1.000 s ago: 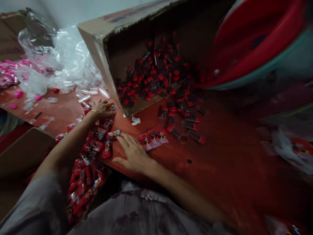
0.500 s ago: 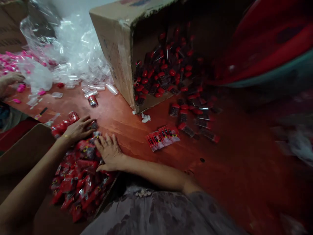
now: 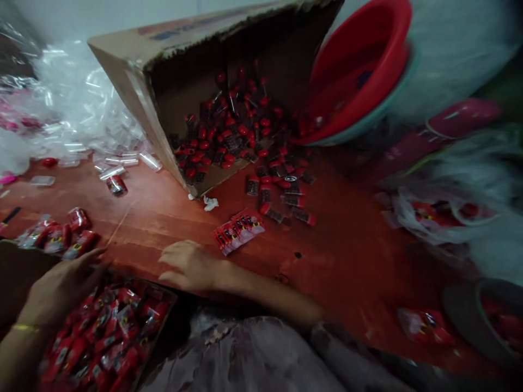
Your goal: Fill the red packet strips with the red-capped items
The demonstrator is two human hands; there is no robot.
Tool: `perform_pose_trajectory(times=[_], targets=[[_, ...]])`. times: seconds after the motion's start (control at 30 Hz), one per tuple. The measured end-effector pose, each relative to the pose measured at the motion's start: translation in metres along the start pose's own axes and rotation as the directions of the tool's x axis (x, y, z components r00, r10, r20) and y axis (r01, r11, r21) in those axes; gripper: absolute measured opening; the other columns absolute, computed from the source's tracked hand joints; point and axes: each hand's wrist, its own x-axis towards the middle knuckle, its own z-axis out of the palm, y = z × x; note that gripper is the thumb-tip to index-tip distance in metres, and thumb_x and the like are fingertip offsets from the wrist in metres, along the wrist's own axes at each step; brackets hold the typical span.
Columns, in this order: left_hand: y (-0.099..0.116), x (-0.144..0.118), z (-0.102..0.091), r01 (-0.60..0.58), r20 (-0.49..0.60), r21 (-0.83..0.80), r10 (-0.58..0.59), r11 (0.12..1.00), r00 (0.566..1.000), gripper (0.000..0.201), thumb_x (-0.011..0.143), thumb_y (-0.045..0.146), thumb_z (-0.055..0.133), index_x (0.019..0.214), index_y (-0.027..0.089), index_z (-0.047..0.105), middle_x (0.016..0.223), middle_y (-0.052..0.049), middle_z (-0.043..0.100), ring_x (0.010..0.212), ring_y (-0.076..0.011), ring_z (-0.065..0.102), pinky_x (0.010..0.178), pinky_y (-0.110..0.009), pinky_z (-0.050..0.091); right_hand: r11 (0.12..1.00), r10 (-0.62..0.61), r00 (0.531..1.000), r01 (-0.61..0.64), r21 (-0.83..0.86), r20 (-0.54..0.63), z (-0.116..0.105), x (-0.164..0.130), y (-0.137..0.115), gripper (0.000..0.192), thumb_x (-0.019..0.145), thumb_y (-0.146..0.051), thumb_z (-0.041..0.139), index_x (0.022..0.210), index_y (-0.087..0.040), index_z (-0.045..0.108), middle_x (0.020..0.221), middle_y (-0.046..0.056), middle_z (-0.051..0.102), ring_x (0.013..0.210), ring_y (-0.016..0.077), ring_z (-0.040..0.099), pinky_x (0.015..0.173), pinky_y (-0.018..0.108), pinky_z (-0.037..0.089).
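My left hand (image 3: 67,286), a little blurred, is over the near edge of an open carton (image 3: 174,298) filled with small red packets (image 3: 108,332). Its fingers look stretched out and apart, with nothing seen in them. Just beyond it lie several shiny red packets (image 3: 61,234) on the red-brown tabletop (image 3: 343,261). At the table's near edge, my right hand (image 3: 190,264) is palm down beside the carton, fingers loosely bent and thumb apart, holding nothing visible. A fanned row of red printed cards (image 3: 239,230) lies beyond that hand.
A cardboard box (image 3: 134,98) on its side spills small red-capped containers (image 3: 229,139) onto the table. Clear plastic tubes (image 3: 118,160) are heaped at the left. A red basin (image 3: 355,71) leans at the back; a plastic bag (image 3: 433,218) and a dark bowl (image 3: 469,310) are right.
My view has swung to the right. My hands have drawn apart, uncovering the packets in the carton. Several packets now lie on the table beyond my left hand.
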Motion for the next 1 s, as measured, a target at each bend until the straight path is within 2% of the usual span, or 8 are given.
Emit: perform_pose_trajectory(times=[0.07, 0.17, 0.3, 0.5, 0.67, 0.73, 0.87, 1.0], targets=[[0.056, 0.019, 0.000, -0.081, -0.057, -0.163, 0.072, 0.983, 0.996, 0.047, 0.080, 0.054, 0.038, 0.110, 0.027, 0.061, 0.088, -0.002, 0.071, 0.065, -0.0199, 0.065, 0.059, -0.028, 0.045, 0.988, 0.150, 0.980, -0.146, 0.041, -0.129, -0.019, -0.026, 0.011, 0.026, 0.086, -0.032, 0.054, 0.101, -0.013, 0.062, 0.102, 0.008, 0.068, 0.095, 0.0170, 0.062, 0.085, 0.028, 0.045], [0.138, 0.053, 0.014, -0.270, -0.175, -0.151, 0.244, 0.951, 0.954, 0.047, 0.084, 0.051, 0.037, 0.112, 0.022, 0.060, 0.082, -0.006, 0.071, 0.075, -0.0223, 0.064, 0.066, -0.030, 0.045, 0.943, 0.332, 0.898, -0.318, 0.096, -0.290, -0.041, -0.070, 0.021, 0.019, 0.085, -0.027, 0.054, 0.097, -0.017, 0.064, 0.098, 0.005, 0.070, 0.092, 0.0162, 0.063, 0.084, 0.027, 0.046], [0.205, 0.100, 0.037, -0.350, -0.125, -0.082, 0.339, 0.933, 0.932, 0.048, 0.084, 0.051, 0.038, 0.109, 0.018, 0.061, 0.087, -0.011, 0.070, 0.083, -0.0251, 0.063, 0.070, -0.032, 0.044, 0.864, 0.501, 0.774, -0.469, 0.181, -0.387, -0.056, -0.130, 0.024, 0.016, 0.086, -0.024, 0.051, 0.092, -0.020, 0.066, 0.091, 0.002, 0.071, 0.084, 0.0142, 0.065, 0.077, 0.026, 0.049], [0.226, 0.125, 0.041, -0.336, -0.061, -0.045, 0.333, 0.941, 0.941, 0.043, 0.088, 0.039, 0.032, 0.104, 0.016, 0.064, 0.094, -0.015, 0.068, 0.088, -0.0270, 0.062, 0.070, -0.033, 0.044, 0.745, 0.642, 0.605, -0.636, 0.199, -0.470, -0.062, -0.182, 0.038, 0.018, 0.086, -0.026, 0.050, 0.090, -0.020, 0.066, 0.087, 0.003, 0.071, 0.080, 0.0156, 0.066, 0.072, 0.026, 0.051], [0.238, 0.101, 0.033, -0.264, -0.195, -0.004, 0.258, 0.965, 0.946, 0.047, 0.090, 0.029, 0.026, 0.126, 0.010, 0.048, 0.092, -0.018, 0.066, 0.085, -0.0282, 0.062, 0.069, -0.036, 0.044, 0.541, 0.687, 0.523, -0.832, -0.126, -0.505, -0.078, -0.169, 0.076, 0.033, 0.086, -0.030, 0.050, 0.111, -0.012, 0.060, 0.114, 0.015, 0.063, 0.102, 0.0269, 0.058, 0.086, 0.041, 0.046], [0.248, 0.089, 0.029, -0.333, -0.259, -0.048, 0.310, 0.942, 0.915, 0.046, 0.090, 0.036, 0.029, 0.120, 0.012, 0.054, 0.095, -0.016, 0.065, 0.088, -0.0269, 0.060, 0.074, -0.036, 0.044, 0.451, 0.715, 0.515, -0.857, -0.250, -0.473, -0.082, -0.161, 0.091, 0.040, 0.086, -0.029, 0.050, 0.121, -0.011, 0.054, 0.128, 0.018, 0.052, 0.112, 0.0319, 0.049, 0.088, 0.046, 0.043], [0.277, 0.072, 0.025, -0.539, -0.240, -0.132, 0.500, 0.832, 0.832, 0.045, 0.088, 0.046, 0.034, 0.109, 0.019, 0.063, 0.095, -0.012, 0.065, 0.088, -0.0235, 0.058, 0.080, -0.035, 0.043, 0.427, 0.715, 0.554, -0.829, -0.361, -0.425, -0.080, -0.166, 0.101, 0.039, 0.088, -0.022, 0.043, 0.125, -0.014, 0.051, 0.131, 0.016, 0.050, 0.120, 0.0326, 0.041, 0.089, 0.048, 0.040], [0.304, 0.065, 0.038, -0.636, -0.208, -0.107, 0.608, 0.764, 0.766, 0.044, 0.082, 0.052, 0.046, 0.109, 0.022, 0.064, 0.125, -0.015, 0.054, 0.104, -0.0306, 0.053, 0.087, -0.045, 0.040, 0.409, 0.718, 0.535, -0.842, -0.352, -0.445, -0.074, -0.194, 0.090, 0.040, 0.088, -0.020, 0.040, 0.126, -0.016, 0.050, 0.129, 0.015, 0.051, 0.122, 0.0320, 0.039, 0.090, 0.049, 0.040]])
